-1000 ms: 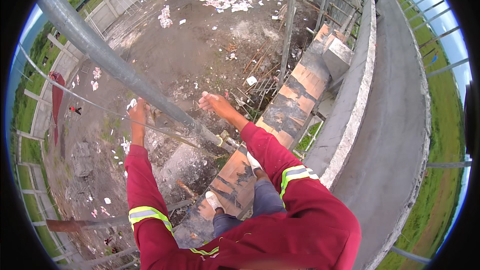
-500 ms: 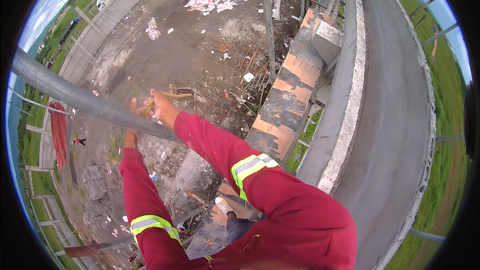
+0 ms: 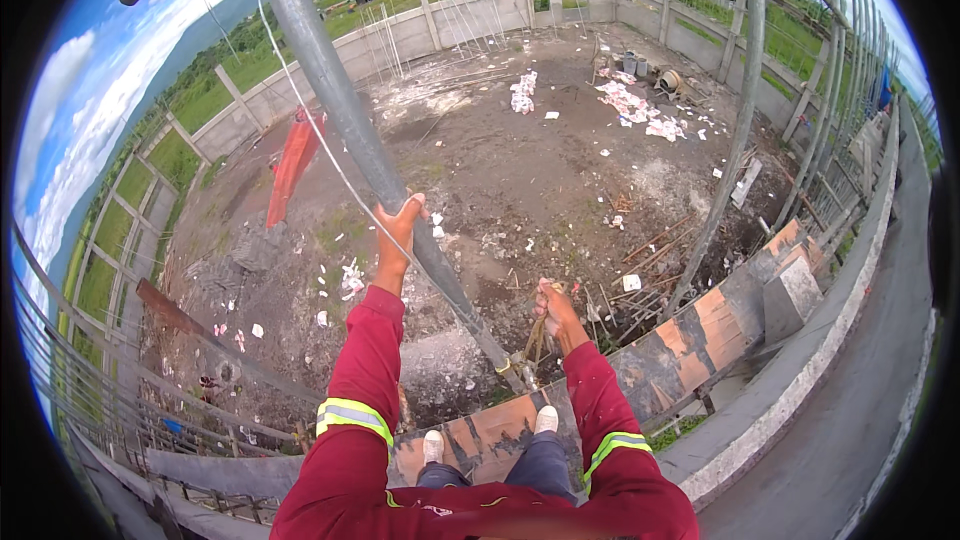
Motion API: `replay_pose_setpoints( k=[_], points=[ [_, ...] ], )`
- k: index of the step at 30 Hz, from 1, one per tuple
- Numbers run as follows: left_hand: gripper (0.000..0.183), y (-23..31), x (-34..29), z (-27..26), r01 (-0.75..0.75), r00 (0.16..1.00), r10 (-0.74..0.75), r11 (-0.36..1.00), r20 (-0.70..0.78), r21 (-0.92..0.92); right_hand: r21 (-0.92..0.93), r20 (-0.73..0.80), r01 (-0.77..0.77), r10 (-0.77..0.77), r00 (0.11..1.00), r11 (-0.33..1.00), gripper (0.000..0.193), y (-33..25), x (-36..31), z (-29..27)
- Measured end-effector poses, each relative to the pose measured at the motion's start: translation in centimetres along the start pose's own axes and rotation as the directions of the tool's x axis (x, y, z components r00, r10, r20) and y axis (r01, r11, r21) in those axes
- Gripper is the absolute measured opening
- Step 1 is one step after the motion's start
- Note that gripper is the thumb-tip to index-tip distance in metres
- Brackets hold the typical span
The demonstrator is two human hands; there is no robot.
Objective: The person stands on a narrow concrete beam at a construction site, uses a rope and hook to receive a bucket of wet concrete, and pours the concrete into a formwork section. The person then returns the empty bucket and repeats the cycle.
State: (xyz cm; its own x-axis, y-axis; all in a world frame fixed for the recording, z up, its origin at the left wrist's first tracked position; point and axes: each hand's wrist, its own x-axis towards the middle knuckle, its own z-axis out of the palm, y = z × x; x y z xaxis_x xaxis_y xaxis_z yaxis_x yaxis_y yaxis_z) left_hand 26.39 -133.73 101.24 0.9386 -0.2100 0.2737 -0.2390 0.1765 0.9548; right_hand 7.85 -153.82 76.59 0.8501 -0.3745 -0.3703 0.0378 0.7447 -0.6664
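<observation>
A long grey metal pole (image 3: 345, 105) slants from the upper left down to the plank walkway by my feet. My left hand (image 3: 400, 223) is closed round its middle, the thumb across the front. To the right of the pole's lower end, my right hand (image 3: 558, 308) grips a tan rope (image 3: 538, 342) in its closed fingers. That rope runs down to the foot of the pole, where it appears looped round. A thin pale cord (image 3: 325, 145) hangs along the pole and passes by my left hand.
I stand on a narrow plank walkway (image 3: 480, 440) high above a dirt yard littered with white scraps. A concrete wall (image 3: 790, 390) borders it on the right. Upright scaffold poles (image 3: 735, 130) rise ahead, and a rusty bar (image 3: 170, 308) lies left.
My view has swung, and the pole now looks much steeper. My right hand has come away from the pole with the rope and moved lower right; my left hand still holds the pole.
</observation>
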Motion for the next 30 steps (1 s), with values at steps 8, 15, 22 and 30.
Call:
replay_pose_setpoints(
  k=[8,15,22,30],
  points=[
    [0.064,-0.7,-0.6,0.0,-0.095,0.977,0.133,0.972,-0.167,0.214,-0.088,0.089,0.041,-0.033,0.995,0.995,0.019,-7.2,2.4,-2.3],
    [0.070,0.0,-0.8,0.7,-0.106,0.963,0.138,0.983,-0.230,0.149,-0.514,-0.087,0.135,-0.209,0.974,0.847,0.035,-17.5,1.4,1.1],
    [0.068,0.2,-0.7,0.8,-0.017,0.989,0.028,0.997,-0.146,0.081,-0.565,0.047,0.241,-0.260,0.964,0.789,0.029,-21.7,-3.6,5.4],
    [0.050,-2.1,0.9,-0.3,0.001,0.996,0.013,0.989,-0.091,0.145,-0.522,0.009,0.216,-0.248,0.969,0.825,0.034,-20.5,-14.4,4.8]
  ],
)
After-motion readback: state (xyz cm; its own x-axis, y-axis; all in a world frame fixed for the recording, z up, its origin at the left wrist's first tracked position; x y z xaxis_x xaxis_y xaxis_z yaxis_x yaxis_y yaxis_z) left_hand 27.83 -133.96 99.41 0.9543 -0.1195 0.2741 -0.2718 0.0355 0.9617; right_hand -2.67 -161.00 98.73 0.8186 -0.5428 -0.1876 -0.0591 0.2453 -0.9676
